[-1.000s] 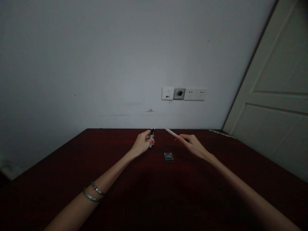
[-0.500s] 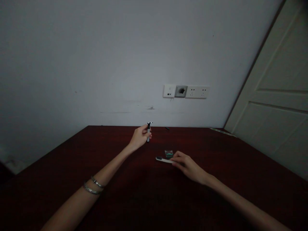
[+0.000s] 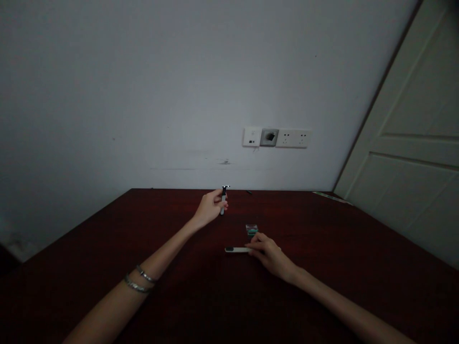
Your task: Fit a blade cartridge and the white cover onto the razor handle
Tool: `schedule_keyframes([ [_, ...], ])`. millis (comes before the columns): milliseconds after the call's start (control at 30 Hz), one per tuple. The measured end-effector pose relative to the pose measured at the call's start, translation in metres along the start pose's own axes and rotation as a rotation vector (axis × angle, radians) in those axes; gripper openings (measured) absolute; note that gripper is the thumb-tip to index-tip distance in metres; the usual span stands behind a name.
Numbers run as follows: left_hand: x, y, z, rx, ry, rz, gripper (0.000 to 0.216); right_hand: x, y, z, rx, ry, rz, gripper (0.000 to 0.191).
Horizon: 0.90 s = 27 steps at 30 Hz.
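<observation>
My left hand [image 3: 209, 209] is closed round a small razor [image 3: 223, 197], held upright above the dark red table [image 3: 107, 248] with its metal head on top. My right hand [image 3: 268, 252] rests low on the table, its fingers pinched on one end of a slim white stick-like piece [image 3: 236, 249] that lies flat and points left. A small greenish clear packet [image 3: 251, 229] lies on the table just beyond my right hand. Two metal bangles [image 3: 139, 282] sit on my left forearm.
The table's far edge meets a grey wall with a row of sockets [image 3: 276, 137]. A tiny dark item [image 3: 248, 192] lies near the far edge. A pale door [image 3: 412, 157] stands at the right, with a thin strip [image 3: 332, 197] by the table's right corner.
My right hand came down from beside the razor to the table, bringing the white piece toward me and laying it flat. My left hand has kept the razor upright, nearly still.
</observation>
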<state>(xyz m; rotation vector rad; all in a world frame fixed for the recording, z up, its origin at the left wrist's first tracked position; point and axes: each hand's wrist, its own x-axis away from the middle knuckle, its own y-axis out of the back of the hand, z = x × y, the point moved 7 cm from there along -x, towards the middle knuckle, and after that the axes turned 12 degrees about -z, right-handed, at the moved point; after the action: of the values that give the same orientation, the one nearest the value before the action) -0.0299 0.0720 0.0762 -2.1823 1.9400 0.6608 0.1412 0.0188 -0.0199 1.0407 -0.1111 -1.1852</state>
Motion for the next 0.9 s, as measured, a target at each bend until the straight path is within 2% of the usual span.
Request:
schedule_keyframes([
  [167,0.001,-0.003,0.002,0.047,0.015,0.023,0.012,-0.003,0.003,0.003,-0.051,-0.014,-0.013,0.023],
  [467,0.003,-0.008,0.002,0.037,0.046,0.061,0.011,-0.004,-0.003,0.002,0.005,0.033,0.042,0.022],
  [633,0.005,-0.010,0.001,0.045,0.054,0.067,0.013,-0.011,0.008,0.012,-0.019,0.122,0.152,0.031],
  [700,0.005,-0.010,0.002,0.054,0.053,0.069,0.014,-0.024,0.018,0.013,-0.034,0.157,0.173,0.031],
  [767,0.005,-0.011,0.002,0.063,0.053,0.072,0.014,-0.045,0.030,0.005,-0.029,0.157,0.138,0.027],
  [900,0.005,-0.012,0.004,0.074,0.060,0.090,0.013,-0.100,0.051,-0.043,0.160,0.053,0.026,0.027],
])
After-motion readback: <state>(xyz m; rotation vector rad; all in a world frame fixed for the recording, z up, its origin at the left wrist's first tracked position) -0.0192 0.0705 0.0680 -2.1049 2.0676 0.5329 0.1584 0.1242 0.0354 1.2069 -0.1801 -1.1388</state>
